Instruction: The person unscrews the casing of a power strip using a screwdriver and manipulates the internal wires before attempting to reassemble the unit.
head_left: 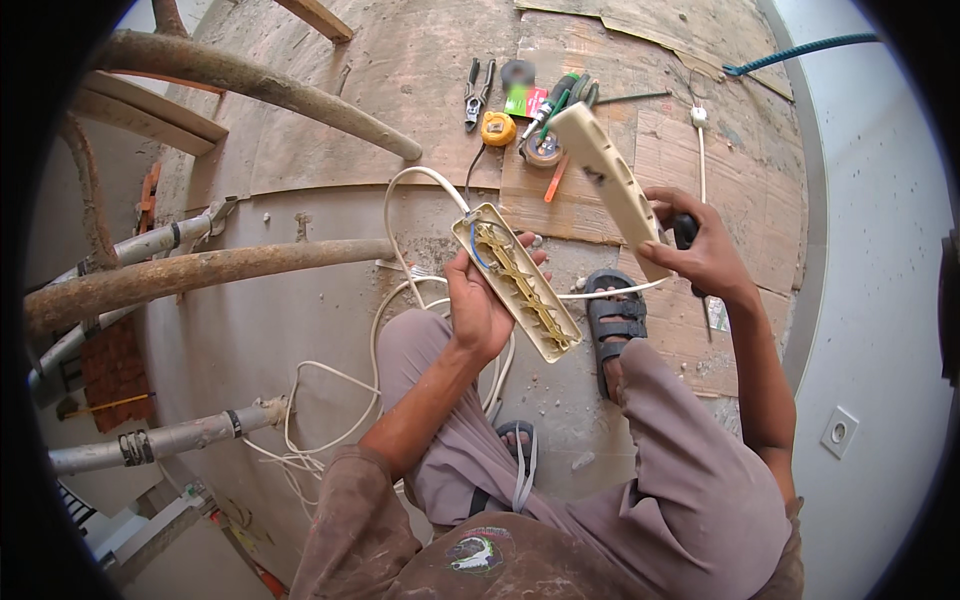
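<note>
My left hand (pixel 476 312) is closed around the opened base of a cream power strip (pixel 524 292), cradling it from below. Brass contact strips run along its inside, and a short blue wire shows near its upper end. A white cable (pixel 432 172) enters at that end. My right hand (pixel 704 250) grips the strip's long cream cover (pixel 612 182), lifted apart from the base to the right and tilted. The same hand also keeps a screwdriver with a black handle (pixel 686 231) against the palm, its shaft pointing down.
Ahead on cardboard (pixel 660 190) lie pliers (pixel 479 96), a yellow tape measure (pixel 498 128), tape rolls (pixel 541 150) and green-handled tools (pixel 566 92). Loose white cable (pixel 300 455) coils at lower left. Wooden poles (pixel 210 275) stand left; a wall socket (pixel 838 432) is on the right wall.
</note>
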The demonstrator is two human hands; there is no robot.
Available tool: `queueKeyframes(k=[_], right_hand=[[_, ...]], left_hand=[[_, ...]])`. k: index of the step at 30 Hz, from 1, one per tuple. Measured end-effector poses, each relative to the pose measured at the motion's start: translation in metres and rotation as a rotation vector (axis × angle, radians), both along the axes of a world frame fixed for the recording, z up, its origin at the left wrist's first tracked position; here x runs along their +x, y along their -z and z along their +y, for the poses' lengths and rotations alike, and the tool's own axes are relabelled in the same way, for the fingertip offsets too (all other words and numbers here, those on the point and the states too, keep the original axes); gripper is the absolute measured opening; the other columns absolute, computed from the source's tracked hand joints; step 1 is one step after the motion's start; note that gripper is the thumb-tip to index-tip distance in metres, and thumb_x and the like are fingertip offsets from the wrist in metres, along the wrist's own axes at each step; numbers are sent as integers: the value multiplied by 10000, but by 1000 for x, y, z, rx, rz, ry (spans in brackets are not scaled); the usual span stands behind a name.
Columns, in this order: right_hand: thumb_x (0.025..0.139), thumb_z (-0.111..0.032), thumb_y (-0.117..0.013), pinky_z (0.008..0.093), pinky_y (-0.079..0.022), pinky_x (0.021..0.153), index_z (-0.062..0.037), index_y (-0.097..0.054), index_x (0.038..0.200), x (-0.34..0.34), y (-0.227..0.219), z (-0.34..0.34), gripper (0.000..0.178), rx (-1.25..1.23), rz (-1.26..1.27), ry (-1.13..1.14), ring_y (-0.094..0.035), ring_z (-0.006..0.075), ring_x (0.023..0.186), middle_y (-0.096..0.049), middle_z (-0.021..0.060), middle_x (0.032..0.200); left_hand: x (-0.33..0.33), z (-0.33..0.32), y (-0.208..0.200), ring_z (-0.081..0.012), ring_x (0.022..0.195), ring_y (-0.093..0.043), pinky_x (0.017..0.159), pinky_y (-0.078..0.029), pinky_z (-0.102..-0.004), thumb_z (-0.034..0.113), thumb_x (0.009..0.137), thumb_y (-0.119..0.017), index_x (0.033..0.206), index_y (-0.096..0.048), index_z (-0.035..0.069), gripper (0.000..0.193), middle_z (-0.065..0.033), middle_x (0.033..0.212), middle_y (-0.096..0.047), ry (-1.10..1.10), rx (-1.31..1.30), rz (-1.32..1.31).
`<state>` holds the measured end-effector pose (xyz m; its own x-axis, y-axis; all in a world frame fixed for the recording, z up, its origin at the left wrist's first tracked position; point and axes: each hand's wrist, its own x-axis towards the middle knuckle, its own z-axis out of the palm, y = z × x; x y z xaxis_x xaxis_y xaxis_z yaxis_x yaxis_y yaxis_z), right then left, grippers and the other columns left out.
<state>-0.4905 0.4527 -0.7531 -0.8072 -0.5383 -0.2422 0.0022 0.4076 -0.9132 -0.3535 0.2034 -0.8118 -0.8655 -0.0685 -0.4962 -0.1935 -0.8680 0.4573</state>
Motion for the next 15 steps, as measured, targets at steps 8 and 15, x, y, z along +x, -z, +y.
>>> queueKeyframes(k=[8,15], right_hand=[[688,-198,-784,284,-483,804,-38,-568,1217,14,-7,-6,593,15,73,69,-603,125,869,-646,87,926],[694,-190,-774,260,-480,763,-31,-563,1212,17,-12,-14,582,18,77,81,-596,111,821,-644,73,915]], left_hand=[[4,-1,4,-309,1101,-548,970,-451,-511,447,940,-263,1324,-427,14,600,-166,1259,-528,-31,-5,3],[9,-8,11,-284,952,-578,863,-491,-461,466,913,-301,1175,-526,-13,590,-153,1102,-582,-70,14,23]])
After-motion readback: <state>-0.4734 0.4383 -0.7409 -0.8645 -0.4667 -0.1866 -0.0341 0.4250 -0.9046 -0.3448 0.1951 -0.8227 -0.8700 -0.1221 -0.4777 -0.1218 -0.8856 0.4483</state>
